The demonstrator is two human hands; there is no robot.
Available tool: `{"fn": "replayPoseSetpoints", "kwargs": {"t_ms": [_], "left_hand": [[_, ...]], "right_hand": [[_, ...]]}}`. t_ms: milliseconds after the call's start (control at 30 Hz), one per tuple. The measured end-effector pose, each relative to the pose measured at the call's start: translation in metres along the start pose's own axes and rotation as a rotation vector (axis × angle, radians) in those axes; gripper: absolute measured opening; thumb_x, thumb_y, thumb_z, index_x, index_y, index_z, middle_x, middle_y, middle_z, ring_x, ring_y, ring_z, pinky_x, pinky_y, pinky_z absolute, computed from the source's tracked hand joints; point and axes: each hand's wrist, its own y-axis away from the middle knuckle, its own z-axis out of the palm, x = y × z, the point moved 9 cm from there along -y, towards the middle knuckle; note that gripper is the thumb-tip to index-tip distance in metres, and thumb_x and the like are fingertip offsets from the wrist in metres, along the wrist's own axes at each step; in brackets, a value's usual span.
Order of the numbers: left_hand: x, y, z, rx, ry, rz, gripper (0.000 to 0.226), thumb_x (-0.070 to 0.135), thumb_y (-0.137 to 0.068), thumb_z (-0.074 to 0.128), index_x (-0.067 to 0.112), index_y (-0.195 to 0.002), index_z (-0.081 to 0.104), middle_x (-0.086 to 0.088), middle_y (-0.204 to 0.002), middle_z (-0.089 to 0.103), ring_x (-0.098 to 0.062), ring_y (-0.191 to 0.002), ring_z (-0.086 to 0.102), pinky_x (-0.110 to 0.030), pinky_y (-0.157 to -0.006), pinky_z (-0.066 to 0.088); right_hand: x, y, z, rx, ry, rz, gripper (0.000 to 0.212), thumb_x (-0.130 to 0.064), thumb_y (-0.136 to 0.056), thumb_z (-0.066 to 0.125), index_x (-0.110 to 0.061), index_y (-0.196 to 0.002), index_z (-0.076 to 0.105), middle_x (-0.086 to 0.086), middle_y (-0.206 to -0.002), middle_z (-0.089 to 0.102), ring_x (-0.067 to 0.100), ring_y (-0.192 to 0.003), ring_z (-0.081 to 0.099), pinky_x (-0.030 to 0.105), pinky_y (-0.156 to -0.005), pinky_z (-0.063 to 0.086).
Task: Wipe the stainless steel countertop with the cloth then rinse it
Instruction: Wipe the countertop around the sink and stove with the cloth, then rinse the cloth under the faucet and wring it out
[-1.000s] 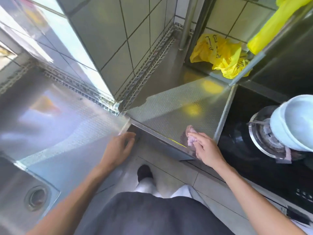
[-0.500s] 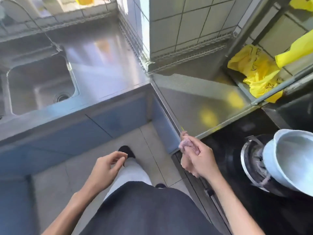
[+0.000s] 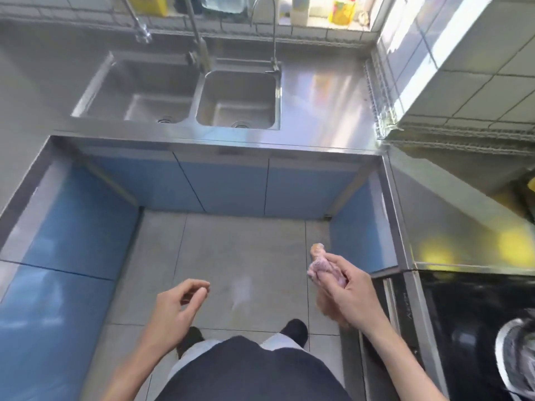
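Right hand: the right hand [image 3: 347, 296] sat lower right of centre, fingers closed around the cloth, above the floor and clear of every surface.
Cloth: the cloth [image 3: 322, 267], a bunched pinkish wad, stuck out past the fingertips toward the upper left.
Left hand: the left hand [image 3: 173, 309] hung lower centre-left, empty, fingers loosely curled and half open.
Floor: grey floor tiles [image 3: 231, 256] filled the middle of the frame.
Stove: a black stove top [image 3: 463, 314] lay at the lower right; the round thing at its edge was too blurred to name.
Countertop: the stainless steel countertop [image 3: 324, 105] ran across the upper frame and down the right side.
Sink: a double sink [image 3: 234, 99] sat upper centre, with taps behind it.
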Motion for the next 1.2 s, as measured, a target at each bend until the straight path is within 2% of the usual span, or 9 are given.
{"fn": "replayPoseSetpoints", "kwargs": {"t_ms": [200,333,533,600,733,867,1033,1100,1200], "left_hand": [[-0.091,0.014,-0.100,0.034,0.035,-0.057,0.015,0.023,-0.096,0.069,0.036,-0.092,0.076,0.022,-0.094,0.078,0.003,-0.093,0.073,-0.014,-0.087,0.054],[-0.142,0.011,-0.167,0.024,0.035,-0.073,0.021,0.025,-0.096,0.069,0.045,-0.096,0.073,0.021,-0.095,0.078,0.004,-0.092,0.073,-0.012,-0.086,0.054],[-0.186,-0.025,-0.243,0.025,0.008,-0.067,0.021,0.028,-0.096,0.069,0.049,-0.099,0.072,0.026,-0.097,0.077,0.006,-0.096,0.071,-0.013,-0.087,0.053],[-0.188,-0.044,-0.262,0.043,0.014,-0.060,0.022,0.028,-0.096,0.069,0.050,-0.099,0.072,0.027,-0.097,0.076,0.006,-0.096,0.071,-0.007,-0.087,0.051],[-0.189,-0.087,-0.287,0.044,0.030,-0.065,0.018,0.024,-0.097,0.069,0.042,-0.096,0.075,0.025,-0.098,0.077,0.005,-0.098,0.071,-0.018,-0.093,0.053],[-0.188,-0.132,-0.307,0.058,0.035,-0.088,0.021,0.023,-0.097,0.069,0.043,-0.098,0.074,0.023,-0.100,0.077,0.006,-0.099,0.071,-0.014,-0.091,0.051],[-0.176,-0.203,-0.335,0.111,0.073,-0.197,0.023,0.018,-0.098,0.066,0.039,-0.094,0.075,0.022,-0.098,0.078,-0.002,-0.095,0.074,-0.007,-0.084,0.052],[-0.162,-0.236,-0.345,0.127,0.067,-0.209,0.022,0.018,-0.099,0.066,0.038,-0.095,0.074,0.023,-0.098,0.078,0.001,-0.093,0.074,-0.002,-0.083,0.050],[-0.137,-0.289,-0.361,0.150,0.077,-0.204,0.021,0.019,-0.099,0.066,0.038,-0.096,0.074,0.026,-0.097,0.077,0.006,-0.092,0.072,0.002,-0.081,0.046]], "right_hand": [[-0.060,0.000,0.113,-0.049,0.024,-0.018,0.026,-0.025,-0.095,0.072,-0.037,-0.118,0.074,-0.020,-0.100,0.078,-0.001,-0.096,0.071,0.022,-0.086,0.054],[-0.110,-0.004,0.190,-0.067,-0.050,-0.007,0.024,-0.011,-0.095,0.071,-0.030,-0.109,0.076,-0.014,-0.097,0.078,0.006,-0.095,0.072,0.020,-0.086,0.053],[-0.174,-0.024,0.271,-0.105,-0.129,0.005,0.020,-0.016,-0.098,0.070,-0.029,-0.111,0.076,-0.012,-0.094,0.078,0.003,-0.091,0.072,0.009,-0.077,0.050],[-0.191,-0.036,0.287,-0.103,-0.126,-0.006,0.019,-0.018,-0.098,0.070,-0.031,-0.111,0.075,-0.011,-0.093,0.078,0.003,-0.088,0.072,0.010,-0.076,0.050],[-0.210,-0.074,0.302,-0.092,-0.107,-0.006,0.018,-0.020,-0.099,0.068,-0.034,-0.107,0.075,-0.004,-0.089,0.078,0.013,-0.080,0.073,0.014,-0.069,0.055],[-0.220,-0.130,0.310,-0.096,-0.080,-0.003,0.020,-0.021,-0.098,0.069,-0.040,-0.103,0.076,-0.008,-0.092,0.079,0.010,-0.087,0.073,0.011,-0.073,0.053],[-0.250,-0.220,0.311,-0.134,-0.067,0.002,0.033,-0.020,-0.100,0.066,-0.052,-0.100,0.073,0.005,-0.082,0.078,0.019,-0.070,0.073,0.012,-0.057,0.054],[-0.264,-0.263,0.310,-0.157,-0.078,0.000,0.029,-0.022,-0.099,0.067,-0.050,-0.104,0.073,0.008,-0.079,0.077,0.020,-0.066,0.072,0.014,-0.056,0.054],[-0.285,-0.329,0.312,-0.187,-0.027,-0.027,0.020,-0.025,-0.100,0.067,-0.041,-0.110,0.074,-0.003,-0.083,0.078,0.014,-0.077,0.074,0.010,-0.065,0.052]]}}
